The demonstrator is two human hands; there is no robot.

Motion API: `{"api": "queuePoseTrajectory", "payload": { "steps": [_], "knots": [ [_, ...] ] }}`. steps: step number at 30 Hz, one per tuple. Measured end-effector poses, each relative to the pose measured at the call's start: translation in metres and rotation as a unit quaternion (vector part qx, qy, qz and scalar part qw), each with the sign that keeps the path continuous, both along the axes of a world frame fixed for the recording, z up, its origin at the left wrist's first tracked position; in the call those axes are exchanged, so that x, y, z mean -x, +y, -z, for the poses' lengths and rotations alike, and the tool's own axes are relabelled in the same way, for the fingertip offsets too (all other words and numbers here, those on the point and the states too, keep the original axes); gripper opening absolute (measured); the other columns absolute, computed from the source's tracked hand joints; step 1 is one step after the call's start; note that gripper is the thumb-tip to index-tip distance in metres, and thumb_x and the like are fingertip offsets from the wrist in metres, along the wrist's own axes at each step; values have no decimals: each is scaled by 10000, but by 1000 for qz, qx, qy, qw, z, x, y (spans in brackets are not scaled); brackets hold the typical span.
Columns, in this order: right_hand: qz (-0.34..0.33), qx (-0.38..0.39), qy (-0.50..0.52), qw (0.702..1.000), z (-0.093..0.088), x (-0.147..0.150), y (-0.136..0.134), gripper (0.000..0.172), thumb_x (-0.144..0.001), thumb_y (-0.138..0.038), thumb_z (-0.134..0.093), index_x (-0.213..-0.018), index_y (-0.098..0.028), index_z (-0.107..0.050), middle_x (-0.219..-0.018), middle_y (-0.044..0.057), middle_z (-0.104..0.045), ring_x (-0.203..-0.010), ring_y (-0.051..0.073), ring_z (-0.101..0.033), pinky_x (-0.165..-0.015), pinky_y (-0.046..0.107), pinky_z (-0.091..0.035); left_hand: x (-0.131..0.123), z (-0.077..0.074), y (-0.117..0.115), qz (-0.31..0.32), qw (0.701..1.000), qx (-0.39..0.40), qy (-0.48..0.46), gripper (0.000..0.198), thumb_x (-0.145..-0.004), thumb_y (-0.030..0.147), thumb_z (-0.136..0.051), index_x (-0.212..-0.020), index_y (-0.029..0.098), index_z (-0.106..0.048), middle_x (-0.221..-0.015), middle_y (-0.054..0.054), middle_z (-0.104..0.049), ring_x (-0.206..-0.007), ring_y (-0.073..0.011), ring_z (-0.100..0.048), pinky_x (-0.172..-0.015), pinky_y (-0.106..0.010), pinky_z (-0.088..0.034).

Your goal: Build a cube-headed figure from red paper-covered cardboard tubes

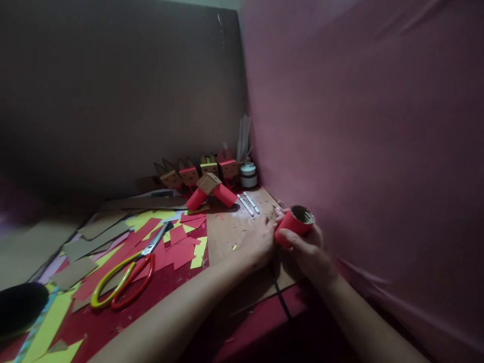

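Observation:
A red paper-covered cardboard tube (289,228) is in my right hand (310,250), tilted so that its hollow end faces up and right. The thumb lies along its near side and the other fingers pass behind it. My left hand (263,239) is beside the tube's left side, its fingers curled in. What those fingers hold, if anything, is hidden. A black cord (280,295) runs down from below the left hand toward the table's front edge. Both hands are above a brown cardboard sheet (221,242).
Large scissors (132,272) with yellow and red handles lie among red paper scraps (181,254) and cardboard pieces (94,237). Two white sticks (245,205), red tubes with a box (207,184), several eared box figures (228,169) and a white jar (248,175) stand farther back. A pink-covered wall (359,141) bounds the right.

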State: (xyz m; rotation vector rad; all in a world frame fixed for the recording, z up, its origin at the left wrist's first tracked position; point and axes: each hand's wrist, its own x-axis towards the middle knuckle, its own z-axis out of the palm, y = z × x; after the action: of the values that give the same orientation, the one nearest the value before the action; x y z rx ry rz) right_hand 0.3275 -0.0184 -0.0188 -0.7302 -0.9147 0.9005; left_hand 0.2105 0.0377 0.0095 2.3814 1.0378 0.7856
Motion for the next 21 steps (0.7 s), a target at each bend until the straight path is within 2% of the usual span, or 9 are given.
{"api": "queuePoseTrajectory", "payload": {
  "steps": [3,6,8,10,13,17,19,21],
  "knots": [
    [-6,15,-20,1000,4,3,4,319,-695,-300,-856,-960,-211,-704,-956,41,-727,-888,208,-671,-867,364,-535,30,2,0,-14,1000,-8,1,170,-886,231,-502,-910,165,-656,-1008,-146,-623,-927,-282,-589,-848,-435,-494],
    [1,19,-80,997,0,6,3,355,-653,-308,-873,-932,-199,-681,-930,39,-702,-872,206,-652,-879,376,-524,56,-2,1,-19,999,5,-27,221,-899,282,-492,-1029,169,-630,-1039,-122,-611,-923,-250,-585,-865,-428,-491],
    [-5,20,-96,995,-3,9,2,388,-630,-313,-877,-935,-203,-664,-934,36,-684,-872,207,-643,-891,386,-520,67,-9,-3,-9,996,53,-68,349,-891,391,-541,-1153,167,-593,-1024,-102,-616,-867,-221,-592,-813,-396,-511],
    [-21,18,-96,995,-6,15,0,430,-618,-310,-878,-970,-215,-651,-956,35,-676,-887,213,-645,-901,395,-522,71,-19,-12,13,981,139,-137,512,-830,456,-636,-1241,162,-558,-1079,-110,-614,-918,-225,-593,-837,-397,-505],
    [-81,28,-83,993,-9,28,1,485,-612,-294,-872,-1026,-238,-624,-958,36,-686,-905,238,-666,-867,403,-548,70,-29,-27,54,958,214,-184,641,-723,412,-739,-1279,161,-544,-1209,-138,-607,-1077,-268,-567,-899,-413,-472],
    [-153,34,-113,981,-16,50,4,614,-606,-259,-857,-1159,-241,-592,-1052,66,-698,-1034,288,-657,-884,424,-566,72,-29,-37,59,934,283,-209,620,-660,348,-748,-1233,167,-592,-1204,-126,-638,-992,-272,-597,-866,-438,-474],
    [-152,-3,-164,975,-21,59,5,674,-602,-221,-840,-1228,-245,-590,-1168,78,-673,-1128,294,-620,-946,426,-546,78,-27,-38,41,921,305,-241,539,-652,318,-746,-1153,158,-629,-1097,-102,-678,-934,-258,-611,-858,-431,-482],
    [-156,-47,-221,961,-29,64,7,660,-580,-163,-825,-1207,-251,-638,-1190,71,-674,-1119,287,-627,-945,418,-548,90,-27,-38,17,915,306,-263,441,-640,283,-756,-1048,151,-653,-976,-74,-702,-895,-246,-623,-850,-409,-486]
  ]
}}
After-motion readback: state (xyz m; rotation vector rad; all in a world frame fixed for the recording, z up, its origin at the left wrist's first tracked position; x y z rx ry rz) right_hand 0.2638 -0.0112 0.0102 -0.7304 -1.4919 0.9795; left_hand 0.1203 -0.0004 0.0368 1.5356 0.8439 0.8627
